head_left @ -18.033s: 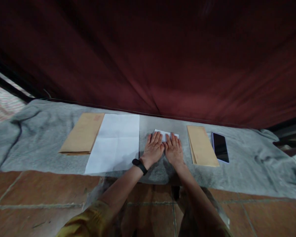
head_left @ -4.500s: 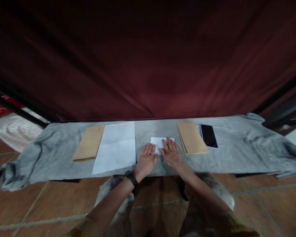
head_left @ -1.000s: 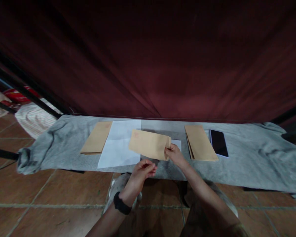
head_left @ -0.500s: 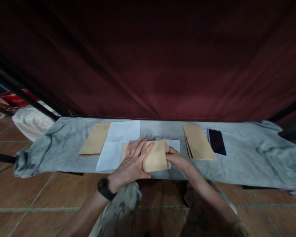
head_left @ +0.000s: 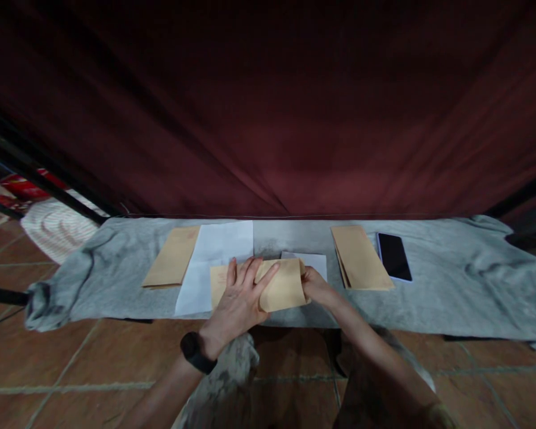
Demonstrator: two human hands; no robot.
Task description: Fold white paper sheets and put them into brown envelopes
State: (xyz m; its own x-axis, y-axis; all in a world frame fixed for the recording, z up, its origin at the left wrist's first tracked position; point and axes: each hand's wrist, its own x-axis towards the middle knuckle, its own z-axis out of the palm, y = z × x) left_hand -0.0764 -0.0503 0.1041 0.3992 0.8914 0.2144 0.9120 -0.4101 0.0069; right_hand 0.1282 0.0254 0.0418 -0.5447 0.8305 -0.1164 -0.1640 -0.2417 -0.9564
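A tan paper envelope (head_left: 286, 286) lies in front of me, partly over a white sheet of paper (head_left: 223, 241). My left hand (head_left: 245, 292) rests on top of this envelope with its fingers spread, pressing its middle. At the right end, my right hand (head_left: 313, 285) has its fingertips in the envelope's mouth and grips there; the fingertips are hidden inside, so I cannot see whether paper is between them. Just behind that hand is a folded white paper (head_left: 319, 262), partly covered.
A grey cloth (head_left: 451, 274) covers the narrow bench. To the left lies a stack of tan envelopes (head_left: 172, 256); to the right, another stack of envelopes (head_left: 361, 256) beside a phone (head_left: 393, 256). A dark red curtain (head_left: 286, 119) hangs behind the bench.
The envelope has slid slightly to the left, showing more of its left end. My right hand's fingers sit a little deeper at its mouth; my left hand stays on top.
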